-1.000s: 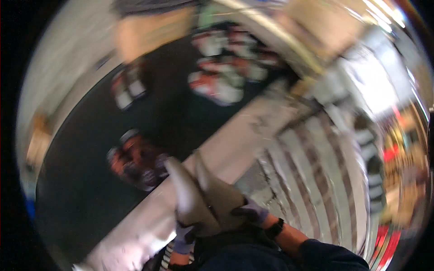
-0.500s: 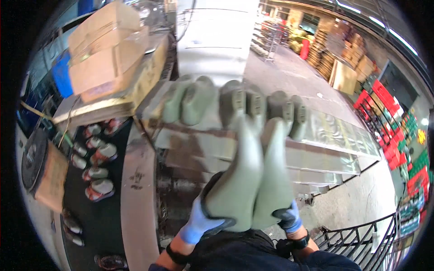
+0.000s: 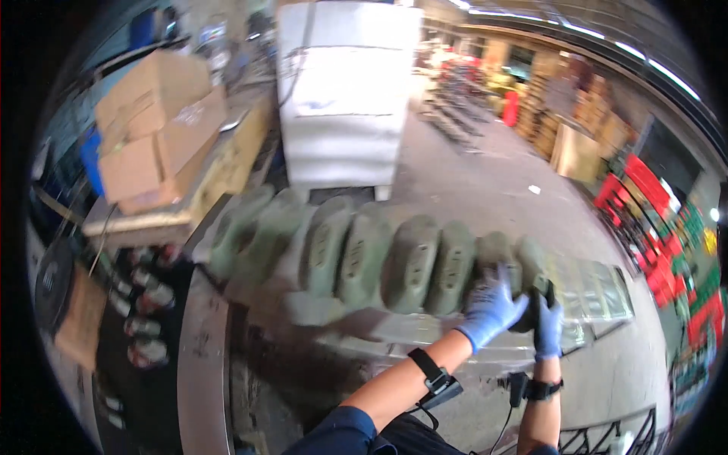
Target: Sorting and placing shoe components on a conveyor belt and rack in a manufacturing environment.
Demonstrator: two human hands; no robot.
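Grip unclear to me: rightmost green forms (image 3: 496,250) touch left hand (image 3: 489,313), right hand (image 3: 547,326); plastic-covered table (image 3: 603,292) beneath, white cabinet (image 3: 345,83) beyond.

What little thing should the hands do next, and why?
Probably gently loosen the left hand and right hand: they're at the near ends of the rightmost pair of grey-green forms, which seems to rest on the rack, in line with the other pairs.

Shoe lasts (image 3: 414,277) in a row on the rack (image 3: 607,292), cabinet (image 3: 345,83) behind, carton (image 3: 133,171) on the bench (image 3: 241,140) at left
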